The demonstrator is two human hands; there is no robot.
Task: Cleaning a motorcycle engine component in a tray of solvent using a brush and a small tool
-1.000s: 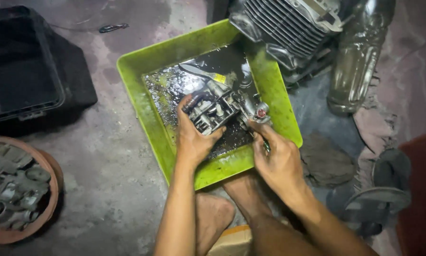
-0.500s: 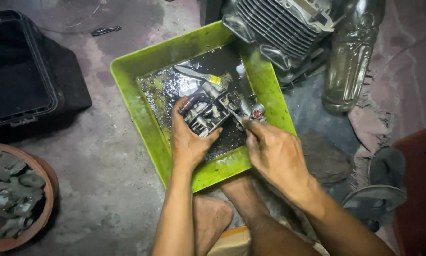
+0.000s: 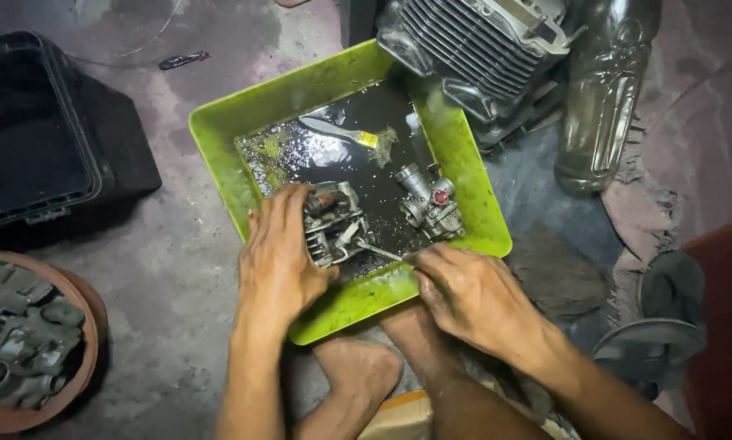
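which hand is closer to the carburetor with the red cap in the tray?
Right. The right hand sits just below the carburetor, apart from it; the left hand is further off to its left, gripping a grey metal part.

Single head-worn camera, looking steeply down from above seated person's own forearms and bare feet; no second view to share scene. Close range: green tray [image 3: 244, 175] fills centre of frame, left hand [image 3: 280, 265] and right hand [image 3: 472, 297] at its near edge. Frame top faces away from wearer, toward finned engine block [image 3: 472, 45]. Left margin catches black crate [image 3: 40, 130], lower left corner round bowl of parts [image 3: 85, 358], all on concrete floor [image 3: 162, 269]
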